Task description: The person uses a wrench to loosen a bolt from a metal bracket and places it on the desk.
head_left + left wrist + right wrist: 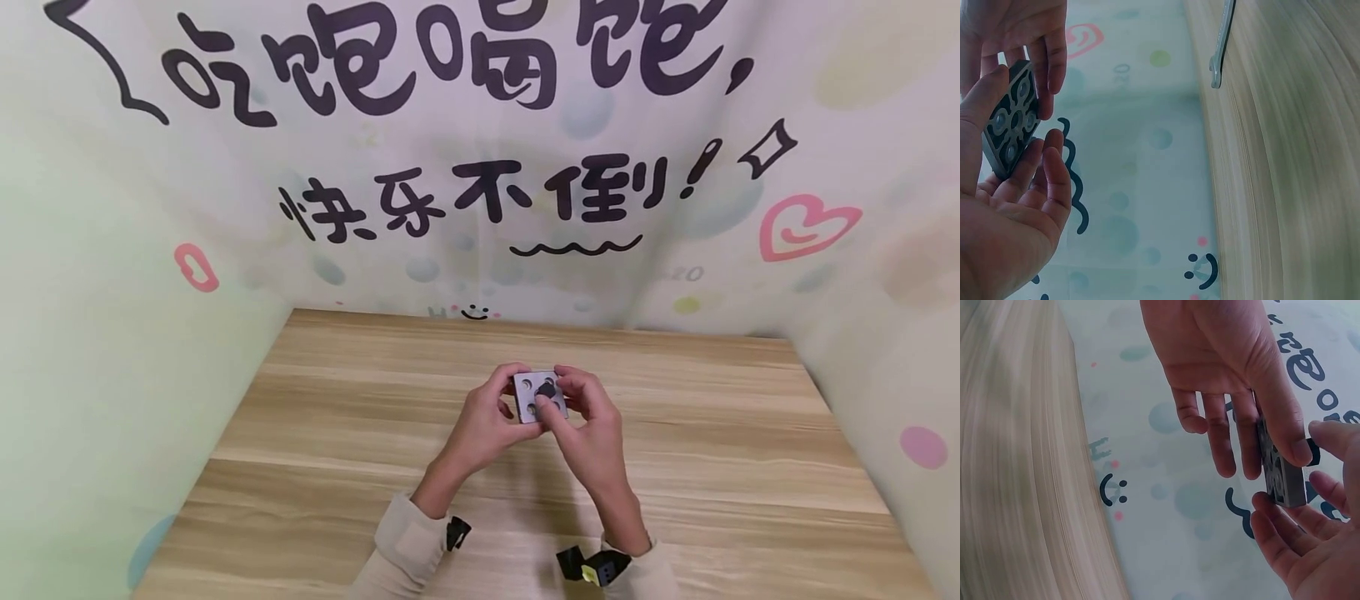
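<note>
A small square grey metal plate [527,398] with several round holes is held up above the table between both hands. A black knob-like piece [546,389] sits near the middle of its upper face. My left hand [483,421] grips the plate's left side between thumb and fingers. From the right, my right hand [597,429] holds it, thumb against the face beside the black piece and fingers around the far right edge. In the left wrist view the plate's ribbed dark underside [1015,119] shows. How the black piece is fixed is hidden.
The wood-grain table [337,392] lies beneath both hands. A slim grey metal bar [1223,47] with a rounded end shows at the top of the left wrist view. Behind the table hangs a printed pale cloth [420,287], with pale walls on both sides.
</note>
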Motion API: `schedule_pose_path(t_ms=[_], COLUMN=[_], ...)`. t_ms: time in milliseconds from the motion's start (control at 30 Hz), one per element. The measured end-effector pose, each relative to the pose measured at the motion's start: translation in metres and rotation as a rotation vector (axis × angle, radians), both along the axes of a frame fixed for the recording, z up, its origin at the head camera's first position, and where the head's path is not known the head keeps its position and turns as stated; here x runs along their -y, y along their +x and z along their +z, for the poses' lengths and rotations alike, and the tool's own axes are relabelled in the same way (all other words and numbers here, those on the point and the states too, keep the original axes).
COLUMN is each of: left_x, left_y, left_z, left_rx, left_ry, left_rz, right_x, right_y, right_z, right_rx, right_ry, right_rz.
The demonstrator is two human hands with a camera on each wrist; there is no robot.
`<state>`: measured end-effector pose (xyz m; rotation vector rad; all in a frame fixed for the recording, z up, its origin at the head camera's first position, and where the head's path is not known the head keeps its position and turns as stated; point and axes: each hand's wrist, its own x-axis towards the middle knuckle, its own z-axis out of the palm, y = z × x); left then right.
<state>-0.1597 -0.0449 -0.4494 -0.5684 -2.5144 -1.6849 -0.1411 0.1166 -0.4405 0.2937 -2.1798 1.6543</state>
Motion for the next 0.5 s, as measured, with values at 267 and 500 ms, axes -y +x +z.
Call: schedule_pose_path(t_ms=[267,500], left_x=[0.000,0.001], left_y=[0.000,0.001], left_z=[0.000,0.000], left_rx=[-0.001,0.002], left_ry=[-0.003,-0.010], left_rz=[0.003,-0.001], right_x=[0.009,0.010], right_y=[0.009,0.011], right_z=[0.024,0.029], right_rx=[-0.037,-0.075], right_ry=[0.031,0.051], right_rz=[-0.040,-0.025])
